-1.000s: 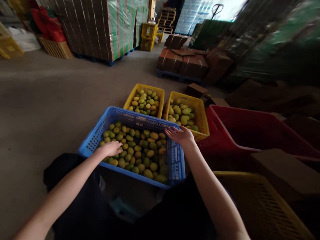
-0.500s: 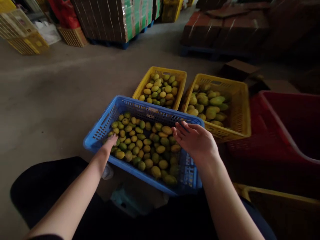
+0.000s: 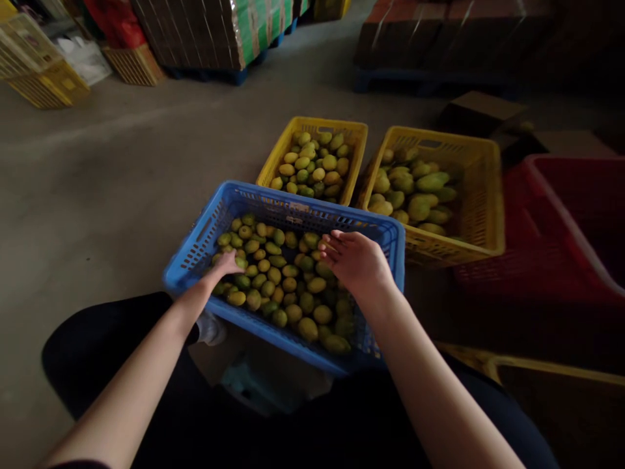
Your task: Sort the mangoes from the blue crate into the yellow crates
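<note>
Closest to the wearer, between dark-clad knees, a pale shoe [image 3: 211, 327] and a teal object [image 3: 249, 387] show beneath the near edge of a blue crate [image 3: 280, 340]. A yellow crate edge [image 3: 551, 368] crosses the lower right.

The green-yellow fruit [image 3: 290, 284] lies loose across the blue crate's floor. The left hand [image 3: 227, 264] is among the pieces at the left end, thumb spread; its fingertips are hidden, so whether it grips one cannot be told. The right hand [image 3: 359, 260] hovers over the right end, fingers loosely extended and no fruit visible in them. Half a second ago it was farther right, by the crate's rim; it has since come inward, and the left hand has shifted slightly inward too, so both now bear on the same load.

Just beyond stand two fruit-filled crates, the left yellow crate [image 3: 358, 163] and the right yellow crate [image 3: 481, 189], with a red crate [image 3: 512, 260] to their right. Past them, the dim grey floor [image 3: 122, 169] runs to a cardboard box [image 3: 488, 107], brown cartons [image 3: 405, 42] and a wrapped stack [image 3: 195, 32] on a blue pallet [image 3: 239, 77].
</note>
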Demonstrator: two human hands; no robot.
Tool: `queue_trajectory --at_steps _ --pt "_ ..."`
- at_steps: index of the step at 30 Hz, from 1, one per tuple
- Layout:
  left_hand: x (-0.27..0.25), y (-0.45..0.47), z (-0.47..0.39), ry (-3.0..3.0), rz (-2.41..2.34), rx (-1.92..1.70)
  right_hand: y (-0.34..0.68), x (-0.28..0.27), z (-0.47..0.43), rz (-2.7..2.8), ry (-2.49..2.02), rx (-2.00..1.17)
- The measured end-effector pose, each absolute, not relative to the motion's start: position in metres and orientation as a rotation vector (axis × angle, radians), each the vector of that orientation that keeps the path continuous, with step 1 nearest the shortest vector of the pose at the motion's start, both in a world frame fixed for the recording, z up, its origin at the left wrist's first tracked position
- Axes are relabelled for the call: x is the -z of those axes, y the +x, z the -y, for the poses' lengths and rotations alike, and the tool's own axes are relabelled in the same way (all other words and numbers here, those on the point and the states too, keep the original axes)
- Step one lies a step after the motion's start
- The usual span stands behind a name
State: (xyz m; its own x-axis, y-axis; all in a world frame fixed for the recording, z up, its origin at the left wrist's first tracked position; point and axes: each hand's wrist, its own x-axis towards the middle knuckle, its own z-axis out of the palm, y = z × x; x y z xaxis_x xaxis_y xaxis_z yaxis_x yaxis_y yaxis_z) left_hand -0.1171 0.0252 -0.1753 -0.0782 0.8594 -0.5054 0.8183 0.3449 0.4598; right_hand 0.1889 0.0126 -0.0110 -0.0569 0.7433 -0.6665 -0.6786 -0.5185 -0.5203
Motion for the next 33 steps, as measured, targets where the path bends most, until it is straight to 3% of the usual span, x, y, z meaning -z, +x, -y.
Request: queue_trajectory --at_steps 3,6,11,22,33 --pt "0.157 -0.105 -0.041 1.525 -1.863 -0.236 0.171 0.025 -0.016 0.088 -1.302 -1.763" --pt "0.106 -0.080 -0.040 1.572 -1.530 -0.586 0.157 0.036 -0.012 0.080 -1.424 -1.808" --pt "0.040 -0.062 -0.034 1.452 -1.193 -0.648 0.153 0.040 0.000 0.072 -1.183 -1.998" --pt "0.169 -0.124 -0.029 1.514 -1.805 0.081 0.188 0.009 0.004 -0.153 -1.131 -1.733" --pt "0.212 -0.111 -0.048 1.689 -1.719 -0.098 0.220 0.000 0.008 -0.142 -0.947 -1.544"
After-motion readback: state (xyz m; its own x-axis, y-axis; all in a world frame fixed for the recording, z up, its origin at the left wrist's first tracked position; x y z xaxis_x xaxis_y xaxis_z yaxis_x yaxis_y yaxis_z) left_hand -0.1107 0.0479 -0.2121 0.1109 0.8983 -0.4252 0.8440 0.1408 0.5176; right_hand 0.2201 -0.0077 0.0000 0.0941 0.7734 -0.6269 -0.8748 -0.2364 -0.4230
